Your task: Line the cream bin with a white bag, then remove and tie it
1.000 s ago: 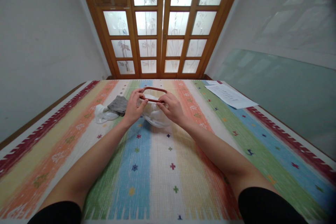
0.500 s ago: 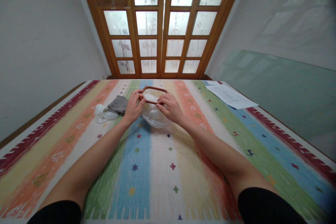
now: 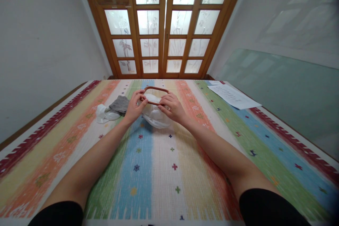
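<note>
A thin brown frame, rectangular with rounded corners, is held up between my two hands. My left hand pinches its left end with thumb and fingers. At the lower right part of the frame, the fingers of my right hand are closed on it. Below and behind it lies a crumpled white plastic bag, partly visible through the frame's opening and partly covered by my hands. Whether the bag touches the frame I cannot tell.
Left of my left hand lie a folded grey cloth and a smaller white plastic bag. Printed paper sheets rest at the far right of the table. A striped tablecloth covers the table. Glass-paned wooden doors stand beyond it.
My right hand has shifted very slightly along the frame. The frame, the left hand and the things on the table look much the same.
</note>
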### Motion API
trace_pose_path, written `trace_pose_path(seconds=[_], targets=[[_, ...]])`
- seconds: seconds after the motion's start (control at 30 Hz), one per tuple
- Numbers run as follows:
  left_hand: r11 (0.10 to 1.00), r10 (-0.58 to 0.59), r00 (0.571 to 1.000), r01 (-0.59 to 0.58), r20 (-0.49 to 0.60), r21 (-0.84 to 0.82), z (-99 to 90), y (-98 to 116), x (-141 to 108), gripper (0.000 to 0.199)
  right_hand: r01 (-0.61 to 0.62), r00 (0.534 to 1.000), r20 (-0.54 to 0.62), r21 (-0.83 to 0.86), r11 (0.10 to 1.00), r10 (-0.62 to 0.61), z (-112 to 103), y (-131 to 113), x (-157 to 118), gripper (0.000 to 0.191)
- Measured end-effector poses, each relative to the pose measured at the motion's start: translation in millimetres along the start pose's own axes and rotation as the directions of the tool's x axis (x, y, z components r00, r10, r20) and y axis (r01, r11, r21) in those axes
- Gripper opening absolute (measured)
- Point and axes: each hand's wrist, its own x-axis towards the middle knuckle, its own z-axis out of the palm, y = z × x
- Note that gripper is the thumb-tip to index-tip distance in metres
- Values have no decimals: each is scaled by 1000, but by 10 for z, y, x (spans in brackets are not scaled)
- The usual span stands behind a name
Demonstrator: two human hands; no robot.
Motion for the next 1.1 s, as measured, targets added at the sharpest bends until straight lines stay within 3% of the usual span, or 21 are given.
trace_pose_path(seconds=[0.47,0.67,0.83,0.97,1.1], targets=[[1000,5,1000,-5,-13,3,64,-80,-48,31,18,1000,2,24,1000,-18,39,63,-22,17],[999,-36,999,36,-36,-11,71,-123,-25,36,-86,990,-97,169,982,104,87,45,-48,35],[998,-59,995,56,-86,-33,148,-174,-59,35,-86,989,-99,202,976,107,106,63,-42,34],[997,-77,986,72,-147,-40,206,-140,-92,32,-66,990,-113,187,980,88,120,53,-61,29],[998,-63,987,64,-151,6,165,-8,-98,30,-130,982,-111,175,976,150,154,45,-121,29]])
